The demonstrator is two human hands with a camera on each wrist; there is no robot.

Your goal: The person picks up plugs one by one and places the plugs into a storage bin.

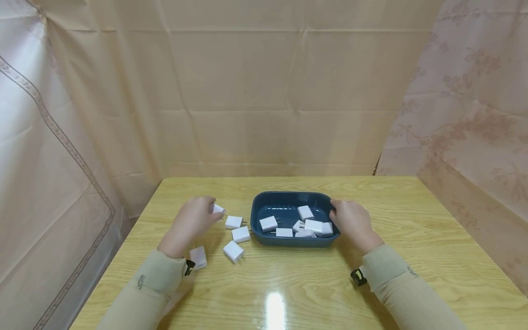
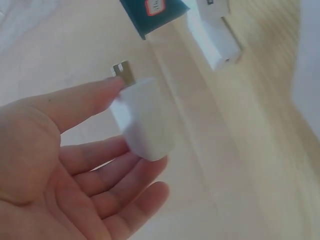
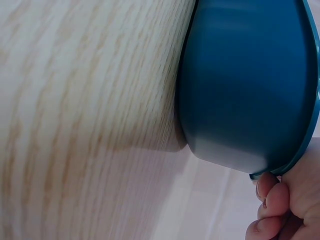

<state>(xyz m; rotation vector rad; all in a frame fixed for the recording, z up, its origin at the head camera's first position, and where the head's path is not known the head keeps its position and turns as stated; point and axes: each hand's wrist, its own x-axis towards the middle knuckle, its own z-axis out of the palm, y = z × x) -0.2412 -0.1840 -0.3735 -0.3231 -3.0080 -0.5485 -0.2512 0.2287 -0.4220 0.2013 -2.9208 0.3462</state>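
My left hand (image 1: 193, 222) pinches a white charger plug (image 2: 145, 120) between thumb and fingers, left of the bin; its metal prongs (image 2: 123, 73) stick out past the thumb tip in the left wrist view. With curled fingers, my right hand (image 1: 353, 222) grips the right rim of a dark blue rectangular bin (image 1: 294, 241). Several white charger plugs (image 1: 268, 223) lie jumbled inside that bin. More plugs rest on the table between the left hand and the bin, among them one charger plug (image 1: 233, 251) nearest the front and another (image 1: 234, 222) behind it.
Under the left wrist a further white plug (image 1: 198, 257) lies on the wooden table (image 1: 305, 284). A beige cloth (image 1: 264, 91) hangs behind the table's back edge, with patterned cloth at both sides. Each wrist wears a black strap (image 1: 358, 277).
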